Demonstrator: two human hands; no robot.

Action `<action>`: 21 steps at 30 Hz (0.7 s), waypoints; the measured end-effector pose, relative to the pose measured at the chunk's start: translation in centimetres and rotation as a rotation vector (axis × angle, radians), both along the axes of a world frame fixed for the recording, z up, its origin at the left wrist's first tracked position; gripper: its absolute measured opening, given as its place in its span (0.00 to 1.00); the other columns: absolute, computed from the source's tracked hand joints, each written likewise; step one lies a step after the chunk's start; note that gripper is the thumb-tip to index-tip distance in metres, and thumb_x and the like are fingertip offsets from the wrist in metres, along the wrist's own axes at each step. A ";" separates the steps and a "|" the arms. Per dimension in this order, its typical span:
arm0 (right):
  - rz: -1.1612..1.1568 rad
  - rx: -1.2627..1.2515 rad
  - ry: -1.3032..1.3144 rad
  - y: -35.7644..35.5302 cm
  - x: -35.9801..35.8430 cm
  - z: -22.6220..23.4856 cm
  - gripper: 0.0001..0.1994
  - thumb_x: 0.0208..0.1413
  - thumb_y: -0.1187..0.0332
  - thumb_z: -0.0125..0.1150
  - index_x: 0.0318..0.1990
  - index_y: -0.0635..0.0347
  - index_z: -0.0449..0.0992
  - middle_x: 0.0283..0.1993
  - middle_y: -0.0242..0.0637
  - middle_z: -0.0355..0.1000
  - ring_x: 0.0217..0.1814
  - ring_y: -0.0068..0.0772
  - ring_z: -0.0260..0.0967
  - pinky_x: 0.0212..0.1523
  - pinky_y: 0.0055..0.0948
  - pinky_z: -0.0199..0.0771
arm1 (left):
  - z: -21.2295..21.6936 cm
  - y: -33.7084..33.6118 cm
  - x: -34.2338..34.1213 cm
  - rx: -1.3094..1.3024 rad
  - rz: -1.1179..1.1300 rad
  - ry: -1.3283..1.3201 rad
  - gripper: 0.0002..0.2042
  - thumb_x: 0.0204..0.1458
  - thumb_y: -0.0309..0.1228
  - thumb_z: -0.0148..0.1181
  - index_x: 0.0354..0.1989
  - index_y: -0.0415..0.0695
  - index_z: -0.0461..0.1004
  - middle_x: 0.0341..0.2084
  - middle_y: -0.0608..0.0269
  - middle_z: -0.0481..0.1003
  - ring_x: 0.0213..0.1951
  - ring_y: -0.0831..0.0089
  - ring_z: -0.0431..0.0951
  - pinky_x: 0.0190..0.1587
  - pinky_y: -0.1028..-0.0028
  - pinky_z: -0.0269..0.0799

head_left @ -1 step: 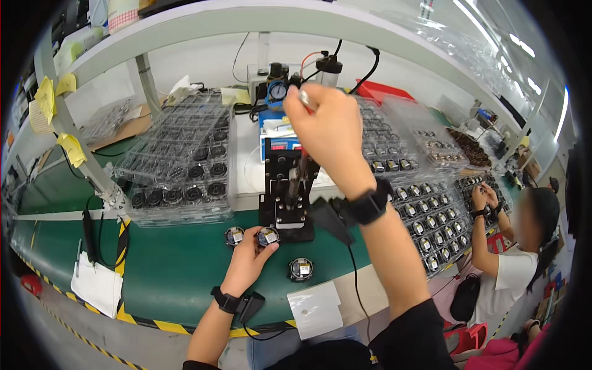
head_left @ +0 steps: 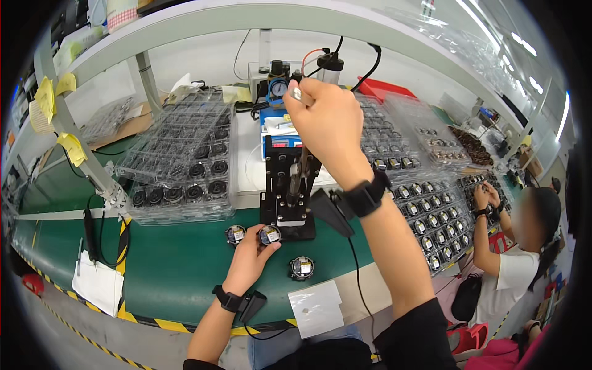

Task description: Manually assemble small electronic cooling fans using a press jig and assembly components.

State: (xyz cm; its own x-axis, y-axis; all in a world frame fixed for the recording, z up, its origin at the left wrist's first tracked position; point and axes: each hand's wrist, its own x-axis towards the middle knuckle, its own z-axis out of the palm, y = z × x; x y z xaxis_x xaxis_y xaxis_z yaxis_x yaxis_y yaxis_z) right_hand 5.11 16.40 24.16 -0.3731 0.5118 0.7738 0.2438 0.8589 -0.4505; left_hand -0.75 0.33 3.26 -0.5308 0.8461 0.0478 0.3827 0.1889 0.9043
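Between its thumb and fingers my left hand (head_left: 250, 262) holds a small round black module (head_left: 269, 235) with a pale label, at the foot of a black bench press (head_left: 288, 185). A second round module (head_left: 235, 235) lies just left of those fingers. A third module (head_left: 301, 268) rests on the green mat to the right. Raised above the press, my right hand (head_left: 327, 120) is closed around the upper end of its lever. A small silvery piece (head_left: 296, 94) shows between thumb and forefinger; the rest of the grip is hidden.
Stacked clear trays (head_left: 179, 160) of black parts stand at the left. On the right are trays of modules (head_left: 435, 216), where a co-worker (head_left: 509, 259) handles parts. A white paper (head_left: 316, 308) lies at the front edge. A dark cable (head_left: 359, 283) hangs from my right wrist.
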 end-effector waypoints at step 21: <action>0.026 -0.079 0.062 1.6 -1.8 -1.1 0.13 0.46 0.61 0.56 0.20 0.61 0.71 0.16 0.46 0.67 0.23 0.53 0.67 0.25 0.44 0.67 | -1.1 5.5 0.2 0.023 0.101 0.585 0.26 0.40 0.41 0.70 0.44 0.35 0.74 0.47 0.56 0.70 0.44 0.61 0.71 0.45 0.67 0.71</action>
